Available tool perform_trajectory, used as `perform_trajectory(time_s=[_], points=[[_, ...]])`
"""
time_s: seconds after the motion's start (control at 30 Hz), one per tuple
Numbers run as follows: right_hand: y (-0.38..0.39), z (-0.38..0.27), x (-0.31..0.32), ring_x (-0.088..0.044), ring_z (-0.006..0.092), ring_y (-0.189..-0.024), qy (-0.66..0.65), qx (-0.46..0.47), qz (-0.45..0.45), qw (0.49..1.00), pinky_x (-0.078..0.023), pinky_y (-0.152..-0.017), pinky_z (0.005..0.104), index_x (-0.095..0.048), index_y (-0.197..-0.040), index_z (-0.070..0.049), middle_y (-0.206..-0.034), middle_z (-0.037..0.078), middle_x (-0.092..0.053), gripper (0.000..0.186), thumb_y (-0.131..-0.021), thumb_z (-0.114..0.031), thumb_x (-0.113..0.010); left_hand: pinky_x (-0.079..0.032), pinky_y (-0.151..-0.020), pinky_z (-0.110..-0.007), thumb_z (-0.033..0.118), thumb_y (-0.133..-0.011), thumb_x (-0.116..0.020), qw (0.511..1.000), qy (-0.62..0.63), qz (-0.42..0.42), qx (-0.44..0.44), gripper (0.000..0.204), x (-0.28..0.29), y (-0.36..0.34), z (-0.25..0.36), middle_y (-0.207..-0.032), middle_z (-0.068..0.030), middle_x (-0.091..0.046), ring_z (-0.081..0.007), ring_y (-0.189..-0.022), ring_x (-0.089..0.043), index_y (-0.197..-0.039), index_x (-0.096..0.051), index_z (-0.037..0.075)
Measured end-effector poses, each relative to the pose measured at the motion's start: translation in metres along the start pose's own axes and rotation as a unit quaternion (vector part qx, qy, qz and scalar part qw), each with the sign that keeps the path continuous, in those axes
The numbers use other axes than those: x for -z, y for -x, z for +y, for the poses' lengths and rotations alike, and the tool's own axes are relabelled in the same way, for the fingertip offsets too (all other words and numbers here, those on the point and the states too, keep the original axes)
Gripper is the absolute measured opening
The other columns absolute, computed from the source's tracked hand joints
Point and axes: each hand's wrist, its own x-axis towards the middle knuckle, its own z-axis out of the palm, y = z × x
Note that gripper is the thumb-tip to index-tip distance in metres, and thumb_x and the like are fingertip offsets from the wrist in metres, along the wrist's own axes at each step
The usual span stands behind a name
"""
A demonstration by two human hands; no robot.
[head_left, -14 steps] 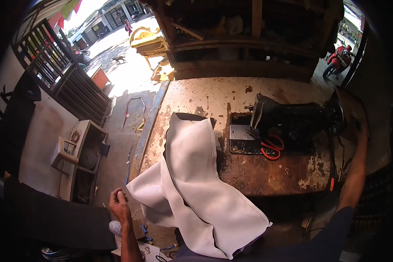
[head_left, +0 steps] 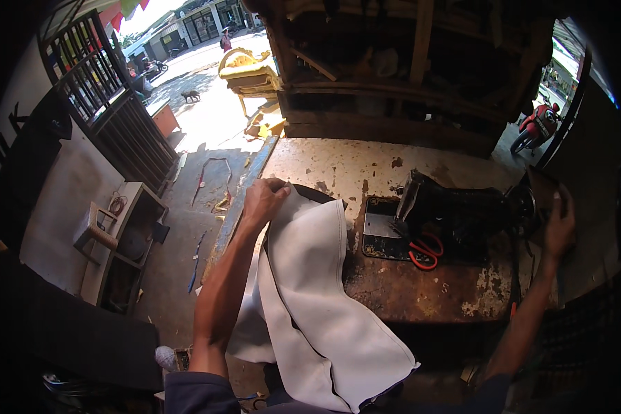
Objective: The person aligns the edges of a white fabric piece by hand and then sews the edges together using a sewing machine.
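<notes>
Left hand (head_left: 265, 200) pinches far-left corner of off-white stitched cover (head_left: 307, 241), which lies left of black sewing machine (head_left: 455, 200), draping off worktable (head_left: 421, 293) toward the lap. Hands well apart; right hand (head_left: 560, 224) by handwheel (head_left: 526, 207), grip can't tell. Step: likely positioning cover. Next move probably calls for guiding edge flat, clear of red-handled scissors (head_left: 430, 263).

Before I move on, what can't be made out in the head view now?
Head view: what lies beneath the pale, stitched, flexible sheet, covered by it.
Head view: whether the bare right hand touches the black metal sewing machine, lost in shadow.
Head view: the dark wooden frame's interior, too shadowed.
</notes>
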Motion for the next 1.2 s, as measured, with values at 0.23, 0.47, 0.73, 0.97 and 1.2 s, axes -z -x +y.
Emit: perform_trajectory(time_s=[0.23, 0.47, 0.73, 0.97, 1.2], points=[[0.108, -0.305, -0.045, -0.068, 0.0372, -0.118, -0.371, 0.364, -0.345, 0.781, -0.053, -0.103, 0.0440, -0.063, -0.139, -0.002, -0.128, 0.021, -0.069, 0.047, -0.094, -0.016, -0.073, -0.056, -0.082, -0.029, 0.010, -0.097, -0.072, 0.952, 0.249, 0.111, -0.136, 0.021, 0.069, 0.097, 0.075, -0.098, -0.0115, -0.079, -0.0159, -0.088, -0.072, -0.114, -0.079, -0.001], [0.163, -0.358, -0.108, -0.073, 0.0258, -0.082, -0.475, 0.341, -0.470, 0.661, -0.056, -0.076, 0.0383, -0.070, -0.105, -0.003, -0.089, 0.016, -0.073, 0.012, -0.095, -0.003, -0.064, -0.051, -0.084, -0.025, 0.004, -0.098, -0.071, 0.899, 0.355, 0.222, -0.131, 0.016, 0.103, 0.148, 0.066, -0.099, -0.0056, -0.073, -0.0113, -0.093, -0.067, -0.111, -0.079, 0.000], [0.201, -0.350, -0.072, -0.064, 0.0342, -0.072, -0.470, 0.314, -0.483, 0.669, -0.051, -0.067, 0.0416, -0.064, -0.097, 0.000, -0.079, 0.017, -0.063, 0.023, -0.109, -0.018, -0.059, -0.050, -0.081, -0.024, 0.011, -0.104, -0.069, 0.789, 0.599, 0.133, -0.039, 0.015, 0.100, 0.171, 0.051, -0.101, 0.0000, -0.073, -0.0070, -0.092, -0.064, -0.113, -0.079, 0.004], [0.195, -0.324, -0.060, -0.067, 0.0347, -0.078, -0.436, 0.318, -0.479, 0.692, -0.053, -0.070, 0.0415, -0.068, -0.104, -0.001, -0.084, 0.018, -0.066, 0.029, -0.104, -0.030, -0.067, -0.049, -0.083, -0.023, 0.014, -0.106, -0.066, 0.804, 0.586, 0.090, -0.041, 0.013, 0.089, 0.179, 0.066, -0.102, 0.0016, -0.070, -0.0059, -0.092, -0.061, -0.110, -0.073, 0.005], [0.172, -0.349, -0.038, -0.073, 0.0325, -0.087, -0.383, 0.434, -0.359, 0.732, -0.059, -0.076, 0.0421, -0.073, -0.109, -0.007, -0.088, 0.012, -0.070, 0.028, -0.088, -0.023, -0.081, -0.047, -0.084, -0.023, 0.013, -0.106, -0.064, 0.812, 0.571, 0.084, -0.084, 0.008, 0.087, 0.185, 0.074, -0.102, 0.0018, -0.064, -0.0062, -0.094, -0.059, -0.108, -0.067, 0.006]])
